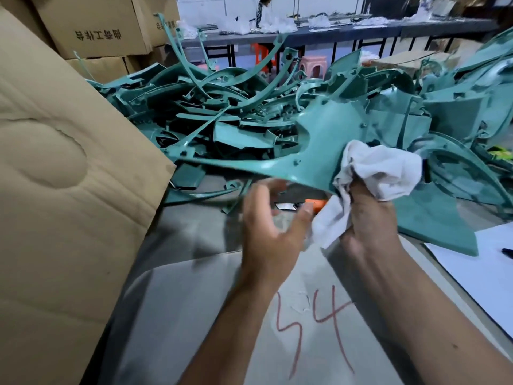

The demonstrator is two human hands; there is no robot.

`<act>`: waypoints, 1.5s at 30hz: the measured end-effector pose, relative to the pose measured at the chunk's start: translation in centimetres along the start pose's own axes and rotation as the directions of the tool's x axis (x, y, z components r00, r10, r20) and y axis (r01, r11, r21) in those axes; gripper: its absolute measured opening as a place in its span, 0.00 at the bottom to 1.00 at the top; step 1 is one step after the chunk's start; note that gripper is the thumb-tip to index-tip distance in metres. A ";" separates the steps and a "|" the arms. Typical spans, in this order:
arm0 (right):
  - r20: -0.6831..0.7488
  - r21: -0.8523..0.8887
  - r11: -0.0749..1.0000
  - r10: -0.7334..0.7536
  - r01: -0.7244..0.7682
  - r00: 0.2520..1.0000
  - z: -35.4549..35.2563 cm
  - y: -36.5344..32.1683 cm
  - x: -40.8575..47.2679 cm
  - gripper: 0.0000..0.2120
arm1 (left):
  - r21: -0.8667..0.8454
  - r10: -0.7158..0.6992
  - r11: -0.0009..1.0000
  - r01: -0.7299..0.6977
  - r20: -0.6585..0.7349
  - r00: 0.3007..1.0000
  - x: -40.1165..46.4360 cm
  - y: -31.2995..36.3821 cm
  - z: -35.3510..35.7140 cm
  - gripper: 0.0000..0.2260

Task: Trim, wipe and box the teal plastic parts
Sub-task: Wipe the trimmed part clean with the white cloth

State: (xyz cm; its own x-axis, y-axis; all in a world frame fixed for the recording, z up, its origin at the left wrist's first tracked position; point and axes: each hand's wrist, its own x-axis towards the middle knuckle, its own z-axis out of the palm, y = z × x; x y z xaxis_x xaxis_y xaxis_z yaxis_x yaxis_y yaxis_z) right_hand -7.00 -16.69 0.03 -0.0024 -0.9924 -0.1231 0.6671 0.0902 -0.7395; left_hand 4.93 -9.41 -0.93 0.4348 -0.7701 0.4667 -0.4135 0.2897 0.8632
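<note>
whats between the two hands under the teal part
In the head view, a hanging tail of the white cloth and, behind it on the table, an orange-handled tool lie between the left hand and right hand.

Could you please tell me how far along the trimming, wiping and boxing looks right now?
Done: nothing boxed that shows. In hand: the right hand grips a white cloth against one teal part; the left hand hovers open below. Left: a big pile of teal parts.

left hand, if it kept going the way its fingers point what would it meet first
Probably the near edge of the teal part just above the left hand, whose fingers point up toward its underside. Depth is unclear and the hand is motion-blurred.
</note>
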 end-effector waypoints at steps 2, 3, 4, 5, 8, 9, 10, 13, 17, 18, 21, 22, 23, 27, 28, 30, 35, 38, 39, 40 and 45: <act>0.143 0.157 0.986 0.035 -0.058 0.989 1.1 1.1 -1.2 0.18 | -0.126 -0.065 0.989 0.080 0.119 0.991 -0.4 -0.2 0.7 0.21; 0.184 0.176 0.980 0.062 -0.095 0.981 1.4 1.7 -1.6 0.19 | -0.183 -0.084 0.978 0.102 0.105 0.991 -0.5 -0.3 0.8 0.21; 0.227 0.172 0.980 0.056 -0.096 0.972 1.4 2.2 -1.9 0.17 | -0.225 -0.091 0.969 0.101 0.058 0.994 -0.4 -0.5 0.8 0.19; 0.242 0.127 0.989 0.044 -0.077 0.969 1.3 2.4 -2.0 0.13 | -0.282 -0.092 0.955 0.089 0.003 0.996 -0.2 -1.0 0.8 0.14; 0.165 -0.100 0.994 -0.023 0.040 0.986 0.8 2.4 -1.6 0.08 | -0.418 -0.056 0.908 0.020 -0.073 0.996 0.5 -1.6 0.2 0.11; 0.175 -0.182 0.980 -0.046 0.078 0.984 0.7 2.2 -1.6 0.08 | -0.445 -0.036 0.896 0.013 -0.044 0.998 0.8 -1.7 -0.2 0.12; 0.177 -0.268 0.955 -0.079 0.125 0.981 0.5 2.0 -1.4 0.07 | -0.460 -0.015 0.888 0.011 -0.006 1.000 1.1 -1.8 -0.5 0.13; 0.090 -0.315 0.935 -0.141 0.163 0.986 -0.3 1.4 -0.2 0.09 | -0.450 0.002 0.891 0.067 0.150 0.989 1.7 -2.0 -1.5 0.14; 0.021 -0.174 0.971 -0.165 0.166 0.986 -1.4 0.1 1.4 0.11 | -0.324 -0.075 0.931 0.169 0.284 0.956 1.4 -1.7 -2.0 0.16; 0.031 -0.209 0.955 -0.209 0.211 0.977 -1.6 -0.1 1.6 0.11 | -0.317 -0.077 0.933 0.172 0.290 0.954 1.4 -1.6 -2.1 0.14; 0.075 -0.281 0.906 -0.306 0.315 0.949 -1.8 0.0 1.8 0.08 | -0.295 -0.017 0.951 0.092 0.249 0.968 2.1 -1.6 -2.9 0.09; 0.068 -0.290 0.902 -0.314 0.320 0.947 -1.7 0.2 1.6 0.08 | -0.276 0.016 0.960 0.051 0.236 0.972 2.3 -1.8 -3.2 0.10; 0.066 -0.293 0.900 -0.316 0.321 0.946 -1.7 0.5 1.7 0.09 | -0.254 0.038 0.967 0.019 0.219 0.975 2.3 -1.9 -3.3 0.12; 0.009 -0.239 0.922 -0.311 0.304 0.950 -0.9 0.4 1.1 0.14 | -0.126 0.114 0.988 -0.090 0.198 0.974 2.4 -1.6 -4.0 0.13; 0.005 -0.188 0.913 -0.367 0.361 0.930 -0.7 0.0 0.7 0.14 | -0.060 0.132 0.991 -0.122 0.189 0.973 2.6 -1.9 -4.3 0.14; 0.067 -0.319 0.788 -0.535 0.527 0.842 -0.5 -1.2 0.5 0.10 | 0.063 0.124 0.988 -0.138 0.189 0.974 3.0 -2.4 -4.9 0.15; 0.619 -0.354 0.742 -0.269 0.569 0.737 -0.6 -1.1 -1.1 0.16 | -0.070 0.014 0.997 0.010 0.342 0.940 2.8 -2.7 -4.7 0.15; 0.589 -0.269 0.873 -0.185 0.407 0.787 0.1 -0.1 -1.5 0.08 | -0.245 -0.009 0.966 0.088 0.308 0.951 2.8 -2.6 -4.3 0.15; 0.535 -0.304 0.845 -0.231 0.440 0.812 0.4 -0.1 -1.4 0.06 | -0.301 -0.026 0.947 0.112 0.278 0.960 2.6 -2.4 -3.9 0.15; 0.524 -0.339 0.812 -0.256 0.475 0.812 0.5 -0.1 -1.3 0.06 | -0.346 -0.048 0.929 0.133 0.243 0.969 2.3 -2.0 -3.4 0.15; 0.453 -0.391 0.815 -0.233 0.427 0.860 0.0 0.6 -0.8 0.17 | -0.416 -0.072 0.905 0.084 0.044 0.996 1.3 -1.3 -1.7 0.04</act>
State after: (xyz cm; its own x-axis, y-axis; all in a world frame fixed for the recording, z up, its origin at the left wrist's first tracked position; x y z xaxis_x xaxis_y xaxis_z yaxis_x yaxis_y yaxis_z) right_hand -6.62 -15.83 -0.35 0.1798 -0.9129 0.3663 0.2513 -0.3174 -0.9144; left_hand 7.41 -9.82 -1.07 0.4277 -0.8133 0.3944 -0.0049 0.4343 0.9008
